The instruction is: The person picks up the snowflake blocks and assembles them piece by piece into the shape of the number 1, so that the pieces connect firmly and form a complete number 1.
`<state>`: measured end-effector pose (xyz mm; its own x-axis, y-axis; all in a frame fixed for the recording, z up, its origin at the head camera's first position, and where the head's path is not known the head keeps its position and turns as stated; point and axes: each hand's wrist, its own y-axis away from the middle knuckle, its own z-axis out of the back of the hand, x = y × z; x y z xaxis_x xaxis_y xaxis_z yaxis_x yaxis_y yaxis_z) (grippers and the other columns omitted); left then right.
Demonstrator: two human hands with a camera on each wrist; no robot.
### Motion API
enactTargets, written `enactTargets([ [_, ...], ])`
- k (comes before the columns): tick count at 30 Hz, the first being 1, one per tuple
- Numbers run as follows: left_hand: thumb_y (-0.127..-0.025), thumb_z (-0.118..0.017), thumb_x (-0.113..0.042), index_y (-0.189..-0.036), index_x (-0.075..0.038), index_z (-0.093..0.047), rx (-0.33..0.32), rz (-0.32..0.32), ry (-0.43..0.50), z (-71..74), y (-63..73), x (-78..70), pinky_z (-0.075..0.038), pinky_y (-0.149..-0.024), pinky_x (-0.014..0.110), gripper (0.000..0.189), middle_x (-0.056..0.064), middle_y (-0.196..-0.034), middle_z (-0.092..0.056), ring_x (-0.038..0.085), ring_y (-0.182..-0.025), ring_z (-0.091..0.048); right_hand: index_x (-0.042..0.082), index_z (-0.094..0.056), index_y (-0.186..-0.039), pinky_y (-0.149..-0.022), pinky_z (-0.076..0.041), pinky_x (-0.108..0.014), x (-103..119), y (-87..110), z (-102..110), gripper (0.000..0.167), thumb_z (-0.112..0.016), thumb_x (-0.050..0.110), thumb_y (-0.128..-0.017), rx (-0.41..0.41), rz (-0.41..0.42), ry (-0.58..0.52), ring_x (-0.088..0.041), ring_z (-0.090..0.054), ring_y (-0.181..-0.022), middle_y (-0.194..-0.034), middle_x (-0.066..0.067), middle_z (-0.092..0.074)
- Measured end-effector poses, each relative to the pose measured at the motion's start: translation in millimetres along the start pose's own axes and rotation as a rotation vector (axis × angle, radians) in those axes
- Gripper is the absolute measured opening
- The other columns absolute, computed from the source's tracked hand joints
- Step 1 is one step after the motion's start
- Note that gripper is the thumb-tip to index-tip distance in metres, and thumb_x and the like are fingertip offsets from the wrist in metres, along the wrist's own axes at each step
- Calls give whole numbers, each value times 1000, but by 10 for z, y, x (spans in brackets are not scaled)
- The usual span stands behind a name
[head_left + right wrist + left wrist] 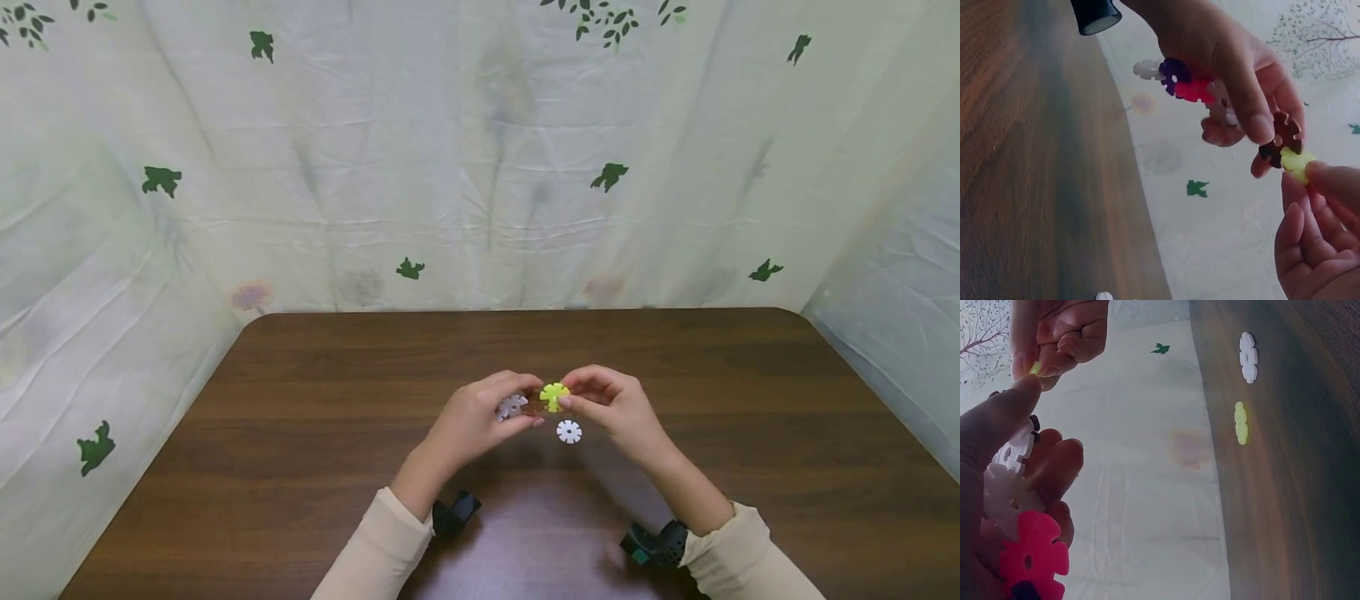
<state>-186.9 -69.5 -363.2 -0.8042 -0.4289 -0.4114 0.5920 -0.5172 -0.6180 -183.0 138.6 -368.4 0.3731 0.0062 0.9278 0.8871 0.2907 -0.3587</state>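
Notched plastic discs are slotted into a chain, which my left hand (476, 417) holds. In the right wrist view the chain runs from a whitish disc (1146, 69) through a purple disc (1174, 76), a pink disc (1195, 91) and pale ones to a brown disc (1286, 130), pinched between left thumb and fingers. My right hand (618, 412) pinches a yellow disc (1297, 164) by its edge, against the brown disc's rim. How deep their slots sit cannot be told. In the left wrist view, the pink disc (1035, 550) hangs beneath the palm.
A loose white disc (569, 432) lies on the brown wooden table (375, 350) near the right hand. Another yellow disc (1241, 423) lies beside it in the left wrist view. A pale printed curtain (465, 150) hangs behind the table.
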Motion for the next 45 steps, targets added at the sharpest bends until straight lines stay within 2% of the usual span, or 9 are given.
enactTargets([
  [5, -72, -76, -14, -106, -7, -62, 5, -9, 27, -18, -1, -4, -46, -74, 19, 38, 0, -96, -62, 7, -84, -57, -13, -57, -93, -65, -52, -28, 8, 4, -29, 21, -66, -2, -78, -16, -106, -55, -14, -63, -71, -82, -11, -62],
  [9, -73, -75, -12, -108, -4, -61, 12, -16, 47, -32, -4, -13, -46, -74, 19, 38, 2, -98, -62, 10, -86, -58, -12, -57, -94, -65, -51, -28, -2, 10, -49, 20, -66, -2, -79, -23, -157, -57, -14, -62, -70, -80, -10, -61],
  [14, -73, -75, -10, -108, -4, -61, 11, -27, 38, -46, -17, -28, -45, -74, 18, 38, 2, -98, -62, 9, -86, -57, -12, -57, -95, -63, -51, -26, -13, 17, -70, 21, -65, -1, -80, -27, -180, -51, -14, -61, -67, -78, -9, -59],
  [21, -72, -76, -16, -107, -7, -63, -10, -25, 26, -52, -11, -24, -45, -70, 19, 39, -1, -94, -62, 8, -80, -55, -11, -56, -96, -63, -51, -31, -14, 21, -93, 22, -66, 0, -79, -26, -199, -39, -14, -61, -67, -78, -10, -58],
  [27, -72, -75, -20, -103, -9, -65, -27, -19, 10, -65, 0, -9, -44, -68, 18, 34, -3, -90, -63, 7, -77, -55, -11, -55, -97, -65, -52, -33, -12, 22, -105, 23, -65, -1, -80, -9, -205, -64, -21, -62, -70, -80, -11, -58],
  [31, -74, -75, -19, -102, -9, -66, -26, -19, -4, -60, -4, -5, -44, -67, 18, 32, -3, -89, -63, 8, -75, -56, -11, -55, -99, -68, -51, -36, 0, 25, -89, 24, -65, 0, -80, 13, -195, -70, -23, -63, -74, -83, -12, -58],
  [36, -73, -75, -18, -101, -9, -66, -39, -10, -30, -32, -1, 3, -45, -67, 19, 31, -3, -90, -63, 8, -75, -56, -9, -55, -101, -70, -51, -34, 12, 40, -53, 26, -66, 1, -80, 28, -144, -45, -23, -63, -78, -90, -15, -59],
  [42, -72, -76, -18, -102, -8, -65, -61, 6, -51, 21, -8, 18, -45, -67, 20, 33, -2, -89, -63, 9, -74, -56, -5, -56, -106, -74, -50, -30, -32, 76, 9, 30, -67, 1, -79, 12, -36, 80, -27, -60, -86, -98, -22, -57],
  [45, -71, -77, -15, -101, -7, -65, -86, 8, -64, 57, -5, 26, -45, -66, 19, 34, -2, -88, -63, 9, -72, -56, -2, -56, -108, -77, -48, -28, -76, 97, 43, 33, -68, 2, -78, 8, -20, 139, -32, -57, -92, -101, -20, -58],
])
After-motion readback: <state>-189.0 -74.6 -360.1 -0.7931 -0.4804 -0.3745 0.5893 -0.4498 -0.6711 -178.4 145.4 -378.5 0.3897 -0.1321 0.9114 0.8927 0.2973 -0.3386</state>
